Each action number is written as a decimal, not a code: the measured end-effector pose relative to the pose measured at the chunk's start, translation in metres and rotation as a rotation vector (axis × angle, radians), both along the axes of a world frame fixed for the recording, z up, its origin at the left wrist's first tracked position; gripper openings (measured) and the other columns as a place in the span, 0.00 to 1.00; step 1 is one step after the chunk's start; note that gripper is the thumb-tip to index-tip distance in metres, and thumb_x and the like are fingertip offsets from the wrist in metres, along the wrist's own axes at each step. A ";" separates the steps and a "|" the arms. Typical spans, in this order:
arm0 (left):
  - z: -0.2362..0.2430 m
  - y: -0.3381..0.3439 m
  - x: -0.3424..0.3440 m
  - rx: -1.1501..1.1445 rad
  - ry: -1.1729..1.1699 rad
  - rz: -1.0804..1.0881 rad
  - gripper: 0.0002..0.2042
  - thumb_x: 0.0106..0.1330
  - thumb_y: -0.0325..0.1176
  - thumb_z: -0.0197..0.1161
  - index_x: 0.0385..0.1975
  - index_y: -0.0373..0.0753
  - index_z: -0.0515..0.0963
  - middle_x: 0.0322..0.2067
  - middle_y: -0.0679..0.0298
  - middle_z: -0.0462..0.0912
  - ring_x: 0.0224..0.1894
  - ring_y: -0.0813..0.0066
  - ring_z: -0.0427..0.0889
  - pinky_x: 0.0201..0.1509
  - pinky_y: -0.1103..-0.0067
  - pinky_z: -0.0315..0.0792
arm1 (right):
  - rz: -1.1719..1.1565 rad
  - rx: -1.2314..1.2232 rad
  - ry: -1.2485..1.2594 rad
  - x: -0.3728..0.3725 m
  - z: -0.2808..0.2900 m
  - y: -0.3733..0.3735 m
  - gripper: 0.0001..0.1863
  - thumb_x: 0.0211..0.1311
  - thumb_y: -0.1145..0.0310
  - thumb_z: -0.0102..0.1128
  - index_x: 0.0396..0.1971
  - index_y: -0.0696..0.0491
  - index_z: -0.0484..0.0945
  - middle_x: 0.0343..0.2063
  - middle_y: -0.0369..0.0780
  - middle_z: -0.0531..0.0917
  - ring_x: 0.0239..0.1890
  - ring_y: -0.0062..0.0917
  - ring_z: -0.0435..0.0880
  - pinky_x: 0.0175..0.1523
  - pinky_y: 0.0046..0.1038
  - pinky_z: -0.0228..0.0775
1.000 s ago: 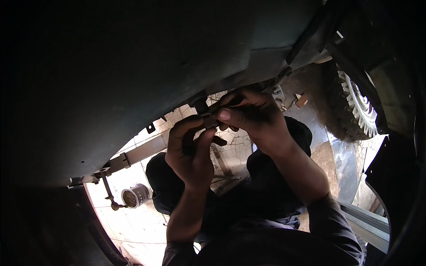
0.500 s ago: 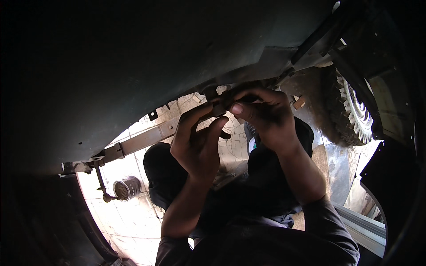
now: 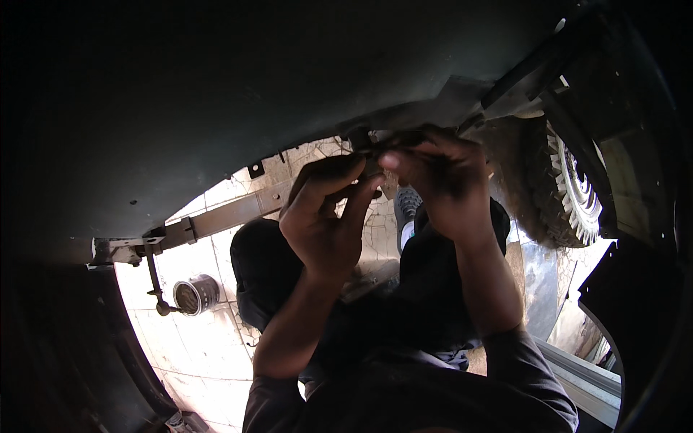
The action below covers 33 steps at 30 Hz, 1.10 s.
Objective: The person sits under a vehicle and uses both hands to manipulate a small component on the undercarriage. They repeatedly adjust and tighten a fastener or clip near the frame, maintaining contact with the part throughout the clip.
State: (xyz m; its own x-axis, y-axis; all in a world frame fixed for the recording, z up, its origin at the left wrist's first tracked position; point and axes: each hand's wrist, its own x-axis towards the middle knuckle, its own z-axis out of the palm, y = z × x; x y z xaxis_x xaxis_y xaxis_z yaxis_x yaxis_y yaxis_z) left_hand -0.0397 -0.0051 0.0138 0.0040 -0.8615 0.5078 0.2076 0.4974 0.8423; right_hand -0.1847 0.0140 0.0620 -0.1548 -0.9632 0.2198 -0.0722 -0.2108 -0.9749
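My left hand (image 3: pixel 325 216) and my right hand (image 3: pixel 451 184) are raised beneath the dark underside (image 3: pixel 260 94) of a vehicle body. Their curled fingertips meet around a small dark part just below a fitting (image 3: pixel 358 138) on that underside. Both thumbs are bent inward toward it; shadow and the fingers hide what exactly they grip. A flat metal bar (image 3: pixel 227 215) runs behind my left hand, with a hanging rod and joint (image 3: pixel 155 274) at its left end.
A metal can (image 3: pixel 196 294) lies on the cracked tile floor (image 3: pixel 202 353) at lower left. A toothed, treaded wheel (image 3: pixel 574 187) is at right. My dark-clad knees and a grey shoe (image 3: pixel 406 209) are below my hands; metal rails (image 3: pixel 577 372) lie at lower right.
Both hands have moved up and slightly right with their fingertips still around the small part. The floor, can and bar sit higher and further left in the view.
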 end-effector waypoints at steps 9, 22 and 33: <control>-0.002 0.000 0.001 -0.002 -0.012 -0.006 0.14 0.55 0.13 0.68 0.41 0.28 0.79 0.42 0.54 0.80 0.45 0.68 0.84 0.49 0.79 0.82 | -0.010 0.041 -0.024 0.001 0.002 -0.006 0.09 0.57 0.72 0.70 0.34 0.61 0.84 0.27 0.39 0.87 0.30 0.16 0.82 0.36 0.19 0.73; 0.003 -0.002 0.002 -0.069 -0.076 0.010 0.14 0.55 0.12 0.67 0.41 0.27 0.79 0.42 0.54 0.79 0.46 0.68 0.83 0.51 0.79 0.82 | -0.055 -0.049 0.049 0.002 0.000 0.004 0.08 0.58 0.71 0.68 0.33 0.60 0.84 0.25 0.38 0.86 0.29 0.16 0.83 0.35 0.18 0.73; 0.003 -0.003 0.001 -0.030 0.003 0.009 0.13 0.54 0.12 0.68 0.40 0.28 0.80 0.41 0.55 0.80 0.45 0.69 0.83 0.49 0.79 0.83 | -0.034 -0.006 0.017 0.004 0.002 -0.004 0.08 0.56 0.72 0.71 0.32 0.61 0.84 0.26 0.39 0.86 0.27 0.15 0.81 0.33 0.17 0.71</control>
State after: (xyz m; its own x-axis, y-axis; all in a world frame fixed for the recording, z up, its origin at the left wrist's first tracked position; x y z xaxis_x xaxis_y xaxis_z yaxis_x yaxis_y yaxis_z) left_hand -0.0387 -0.0078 0.0167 0.0135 -0.8457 0.5335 0.2056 0.5245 0.8262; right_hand -0.1807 0.0098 0.0643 -0.1840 -0.9560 0.2285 -0.0963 -0.2138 -0.9721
